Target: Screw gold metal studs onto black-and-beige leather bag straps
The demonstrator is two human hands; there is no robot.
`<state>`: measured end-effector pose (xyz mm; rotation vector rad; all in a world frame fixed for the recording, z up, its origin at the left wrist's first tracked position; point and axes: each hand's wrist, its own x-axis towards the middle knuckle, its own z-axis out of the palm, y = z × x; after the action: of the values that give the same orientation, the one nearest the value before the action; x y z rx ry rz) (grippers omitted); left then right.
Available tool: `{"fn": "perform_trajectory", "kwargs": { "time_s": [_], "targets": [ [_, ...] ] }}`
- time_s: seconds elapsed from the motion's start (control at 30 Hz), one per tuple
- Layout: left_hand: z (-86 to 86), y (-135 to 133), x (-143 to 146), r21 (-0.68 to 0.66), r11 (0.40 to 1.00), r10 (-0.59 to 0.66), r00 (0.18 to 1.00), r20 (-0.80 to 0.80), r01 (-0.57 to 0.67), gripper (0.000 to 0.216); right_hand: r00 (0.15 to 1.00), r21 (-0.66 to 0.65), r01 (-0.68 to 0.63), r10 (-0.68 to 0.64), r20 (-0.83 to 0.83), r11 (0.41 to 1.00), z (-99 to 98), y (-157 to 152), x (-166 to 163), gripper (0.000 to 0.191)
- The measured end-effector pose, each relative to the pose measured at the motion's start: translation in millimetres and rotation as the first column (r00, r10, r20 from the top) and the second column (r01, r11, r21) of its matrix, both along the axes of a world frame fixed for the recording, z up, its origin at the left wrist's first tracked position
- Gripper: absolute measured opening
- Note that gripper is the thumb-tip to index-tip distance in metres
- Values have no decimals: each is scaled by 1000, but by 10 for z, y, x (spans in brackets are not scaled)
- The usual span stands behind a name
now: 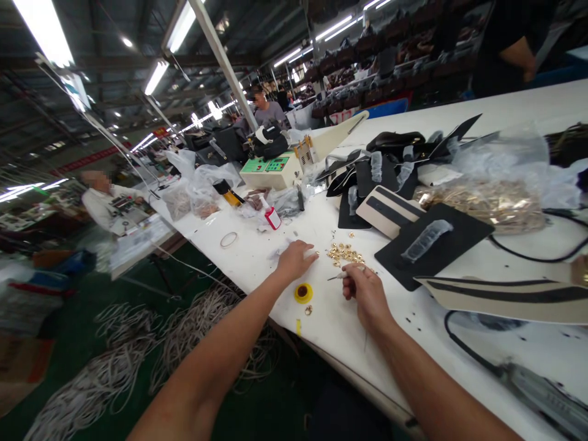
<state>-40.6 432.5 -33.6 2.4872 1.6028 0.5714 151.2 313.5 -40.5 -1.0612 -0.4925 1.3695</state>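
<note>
Left hand (294, 260): lying palm-down on the white table (257, 257), fingers extended and held together.
Right hand (365, 291): fingers pinching a thin tool (337, 277).
Gold fittings (345, 253): lying piled at 12 o'clock of the right hand.
Yellow roll (303, 293): sitting between both wrists.

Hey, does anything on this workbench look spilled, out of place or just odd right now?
One gold ring lies alone near the table edge, beside the yellow roll, apart from the loose pile of gold rings scattered between the left hand and right hand. Tangled white cords lie heaped on the floor.
</note>
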Motion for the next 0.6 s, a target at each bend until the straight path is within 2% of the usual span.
{"fn": "perform_trajectory", "kwargs": {
  "time_s": [0.1,0.2,0.37,0.47,0.6],
  "targets": [
    [-96,121,60,-34,999,-7,1000,-20,6,14,1000,-18,-6,6,-18,1000,-4,13,-8,23],
    [-146,126,75,-45,999,3,1000,5,-2,10,999,-16,-34,34,-26,999,-5,14,-32,24],
    [-101,10,-40,-41,992,127,984,127,-123,6,982,14,-176,175,73,984,-35,-29,-85,29],
    [-37,-246,-228,-43,972,234,939,251,-231,12,930,57,-298,277,241,953,-56,-78,-109,35],
    [-34,-968,-515,-69,956,291,883,369,-286,20,798,60,-403,319,512,913,-27,-172,-159,35]
  ]
}}
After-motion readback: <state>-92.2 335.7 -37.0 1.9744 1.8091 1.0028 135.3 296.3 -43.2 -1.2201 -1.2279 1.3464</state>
